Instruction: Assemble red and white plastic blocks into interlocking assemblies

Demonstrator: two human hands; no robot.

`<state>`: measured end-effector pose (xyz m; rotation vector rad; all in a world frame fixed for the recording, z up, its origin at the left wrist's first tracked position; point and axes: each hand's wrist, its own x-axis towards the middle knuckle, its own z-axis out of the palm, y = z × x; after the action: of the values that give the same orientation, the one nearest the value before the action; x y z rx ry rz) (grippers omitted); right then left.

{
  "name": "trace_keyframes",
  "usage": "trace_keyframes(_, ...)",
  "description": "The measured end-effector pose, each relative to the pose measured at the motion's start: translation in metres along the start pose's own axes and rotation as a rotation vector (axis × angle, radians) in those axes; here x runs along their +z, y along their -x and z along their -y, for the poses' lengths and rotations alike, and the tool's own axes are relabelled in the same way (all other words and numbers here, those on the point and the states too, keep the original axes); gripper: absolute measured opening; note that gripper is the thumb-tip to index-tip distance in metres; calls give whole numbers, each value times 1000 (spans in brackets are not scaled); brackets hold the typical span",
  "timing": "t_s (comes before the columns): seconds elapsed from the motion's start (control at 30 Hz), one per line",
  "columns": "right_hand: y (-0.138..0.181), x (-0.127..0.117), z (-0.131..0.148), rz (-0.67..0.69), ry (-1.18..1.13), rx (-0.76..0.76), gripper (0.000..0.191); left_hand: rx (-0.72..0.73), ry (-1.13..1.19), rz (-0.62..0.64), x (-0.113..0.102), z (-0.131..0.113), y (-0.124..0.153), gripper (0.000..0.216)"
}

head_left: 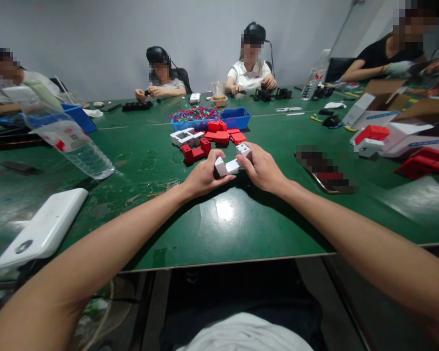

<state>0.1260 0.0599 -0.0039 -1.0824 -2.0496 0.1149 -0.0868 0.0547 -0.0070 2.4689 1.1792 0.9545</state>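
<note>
Between my two hands is a white U-shaped plastic part (pixel 231 167), held a little above the green table (pixel 190 239). My left hand (pixel 207 174) grips its left end with thumb and fingers. On the other end, which shows small dark holes, my right hand (pixel 259 165) has its thumb and fingers closed. Just beyond my left hand lies a red U-shaped part (pixel 195 152). Several more red parts (pixel 217 135) and white parts (pixel 186 137) are grouped behind it.
A blue bin (pixel 236 119) holds coloured wires (pixel 201 113). To the left are a tilted plastic bottle (pixel 76 146) and a white device (pixel 46 226). A phone (pixel 324 170), cardboard boxes (pixel 384 107) and red parts (pixel 424 163) lie to the right. Several people sit around the table.
</note>
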Motion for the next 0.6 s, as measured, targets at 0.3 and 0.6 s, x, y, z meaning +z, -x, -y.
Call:
trace_keyframes(0.3,-2,-3,3,-56,14,-41,41,32,-33,62,-1,-1,-1,42)
trace_keyframes(0.6,-4,-5,7,-23,-12,-34,43,21,-139,6,1,-1,1,46)
